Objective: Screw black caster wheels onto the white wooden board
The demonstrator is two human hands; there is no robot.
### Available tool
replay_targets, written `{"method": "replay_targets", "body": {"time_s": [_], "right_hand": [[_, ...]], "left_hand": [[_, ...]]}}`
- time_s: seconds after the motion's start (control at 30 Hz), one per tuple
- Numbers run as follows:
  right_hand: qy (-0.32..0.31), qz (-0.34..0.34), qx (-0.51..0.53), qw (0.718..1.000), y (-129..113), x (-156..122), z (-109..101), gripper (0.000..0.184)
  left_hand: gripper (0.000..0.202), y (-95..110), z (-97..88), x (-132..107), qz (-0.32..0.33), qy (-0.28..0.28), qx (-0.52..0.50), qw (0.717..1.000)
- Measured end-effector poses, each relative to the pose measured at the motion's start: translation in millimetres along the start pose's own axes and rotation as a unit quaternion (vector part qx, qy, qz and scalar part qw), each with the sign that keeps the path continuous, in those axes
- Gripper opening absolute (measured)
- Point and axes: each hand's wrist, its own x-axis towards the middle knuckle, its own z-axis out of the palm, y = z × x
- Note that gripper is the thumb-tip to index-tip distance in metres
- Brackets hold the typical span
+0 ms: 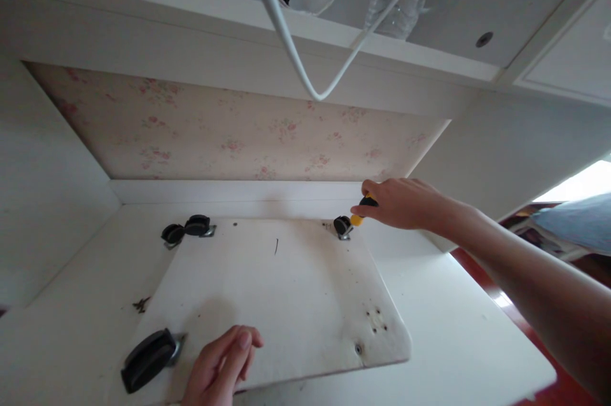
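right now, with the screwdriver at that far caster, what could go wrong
1. The right hand holds the screwdriver at the far caster with the arm stretched out; the tip could slip and gouge the board.
2. Only the left hand, resting at the near edge, steadies the board, so it might shift.
3. The loose dark bits, seemingly screws, on the desk could get knocked away.

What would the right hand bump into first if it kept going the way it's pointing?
Most likely the small black caster at the far corner of the board: the right hand aims its yellow-handled screwdriver straight at it, tip seemingly touching.
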Motion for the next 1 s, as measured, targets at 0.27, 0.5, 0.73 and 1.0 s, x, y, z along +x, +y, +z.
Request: {"method": "replay_targets", "body": {"time_s": [0.27, 0.5, 0.73, 1.0], "right_hand": [[-0.006, 0.023, -0.008, 1.000, -0.7, -1.0, -2.7, 0.065], [-0.004, 0.007, 0.001, 1.000, -7.3, 0.6, -3.8, 0.057], [-0.009, -0.015, 0.018, 1.000, -6.2, 3.9, -3.6, 0.059], [0.022, 0.008, -0.018, 1.000, -16.3, 10.6, -5.2, 0.070]], "left_hand": [[0.052, 3.9, 2.5, -3.6, 0.020, 0.005, -0.004, 1.000], [0.053, -1.2, -6.6, 0.9, 0.042, -0.051, 0.031, 0.997], [0.050, 0.5, -5.2, -1.0, 0.062, -0.049, 0.044, 0.996], [0.049, 1.0, -6.3, -1.3, 0.067, -0.063, 0.048, 0.995]]}}
